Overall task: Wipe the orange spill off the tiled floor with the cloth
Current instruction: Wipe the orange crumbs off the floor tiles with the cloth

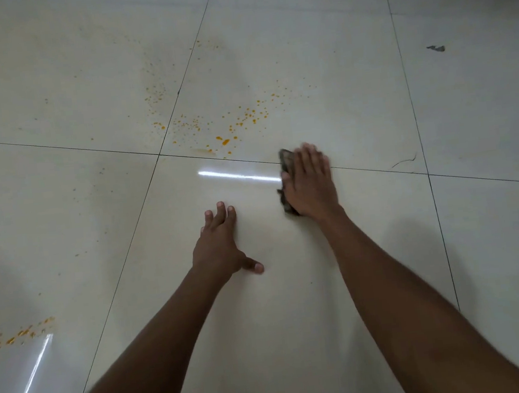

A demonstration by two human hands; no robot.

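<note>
Head view: right hand (309, 181) presses the cloth (285, 174) flat mid-wipe, just right of the spill (212, 127); left hand (220, 243) lies spread, empty. Next, sweep left over the drops.

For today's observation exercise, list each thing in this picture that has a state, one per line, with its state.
Cloth: bunched, pressed flat to the floor.
Right hand: fingers straight, pressing on the cloth.
Left hand: open, fingers spread, resting on the tile.
Orange spill: still there, in scattered droplets.
Tiled floor: glossy, bare near the hands.
</note>
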